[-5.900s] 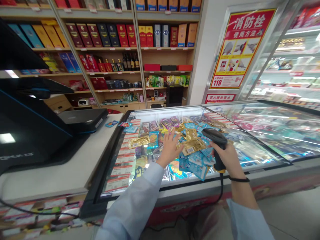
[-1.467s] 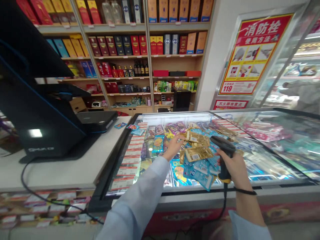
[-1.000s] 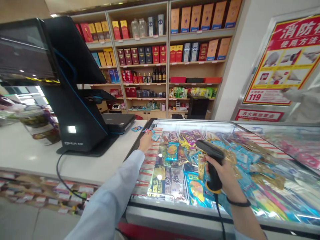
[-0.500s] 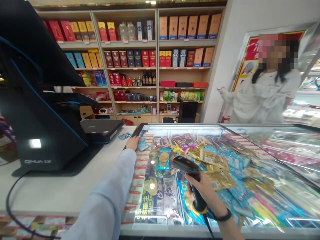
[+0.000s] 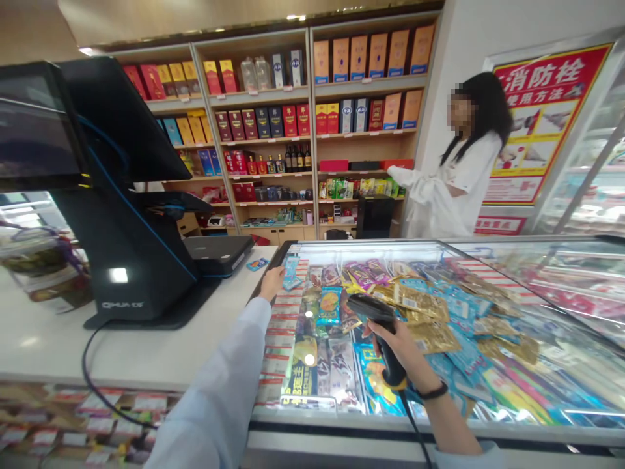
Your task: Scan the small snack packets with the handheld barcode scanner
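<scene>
Left hand [image 5: 271, 283]: fingertips just beside blue snack packet [image 5: 291, 272] at freezer edge [image 5: 276, 257], grip unclear from this view | right hand [image 5: 400, 352]: clenched around black barcode scanner [image 5: 374, 306], above gold and blue packets [image 5: 430, 335]

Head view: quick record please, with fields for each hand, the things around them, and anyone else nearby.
Left hand: beside a blue packet at the freezer's corner; grip unclear
Right hand: holding a corded barcode scanner over the packets
Freezer: glass-topped, gold packets and blue packets spread across it
Beside: POS terminal on a white counter
Nearby: person in white by the shelves
</scene>
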The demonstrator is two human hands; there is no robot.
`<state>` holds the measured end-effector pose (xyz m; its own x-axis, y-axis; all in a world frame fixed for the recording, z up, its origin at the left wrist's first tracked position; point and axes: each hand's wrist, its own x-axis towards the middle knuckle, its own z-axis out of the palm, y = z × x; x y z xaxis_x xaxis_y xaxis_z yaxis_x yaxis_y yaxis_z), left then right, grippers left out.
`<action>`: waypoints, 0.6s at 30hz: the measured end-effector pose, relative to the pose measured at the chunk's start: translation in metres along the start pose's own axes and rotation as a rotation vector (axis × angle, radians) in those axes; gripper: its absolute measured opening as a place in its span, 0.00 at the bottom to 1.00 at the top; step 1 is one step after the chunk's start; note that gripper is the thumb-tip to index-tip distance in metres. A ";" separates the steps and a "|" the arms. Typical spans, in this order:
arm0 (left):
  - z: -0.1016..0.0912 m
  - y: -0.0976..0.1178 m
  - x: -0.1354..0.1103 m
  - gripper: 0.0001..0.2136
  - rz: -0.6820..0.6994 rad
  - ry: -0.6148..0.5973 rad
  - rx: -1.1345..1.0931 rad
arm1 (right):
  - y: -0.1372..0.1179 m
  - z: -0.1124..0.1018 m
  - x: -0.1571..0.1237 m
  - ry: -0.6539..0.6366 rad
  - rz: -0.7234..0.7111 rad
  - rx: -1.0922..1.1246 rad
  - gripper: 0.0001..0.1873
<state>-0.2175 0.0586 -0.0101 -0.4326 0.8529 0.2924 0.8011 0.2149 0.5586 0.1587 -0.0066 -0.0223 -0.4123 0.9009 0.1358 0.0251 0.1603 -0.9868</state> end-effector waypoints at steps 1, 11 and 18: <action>0.002 0.002 -0.006 0.10 0.000 -0.006 -0.072 | -0.001 0.000 0.000 -0.001 0.000 0.002 0.24; 0.012 0.041 -0.053 0.18 0.010 -0.302 -0.971 | -0.023 0.005 -0.011 0.010 -0.023 0.037 0.24; 0.034 0.049 -0.069 0.21 0.045 -0.201 -1.116 | -0.043 0.012 -0.027 0.043 -0.117 -0.104 0.22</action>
<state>-0.1342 0.0266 -0.0286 -0.2579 0.9317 0.2557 -0.0456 -0.2761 0.9600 0.1578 -0.0421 0.0152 -0.3783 0.8897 0.2555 0.0744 0.3043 -0.9497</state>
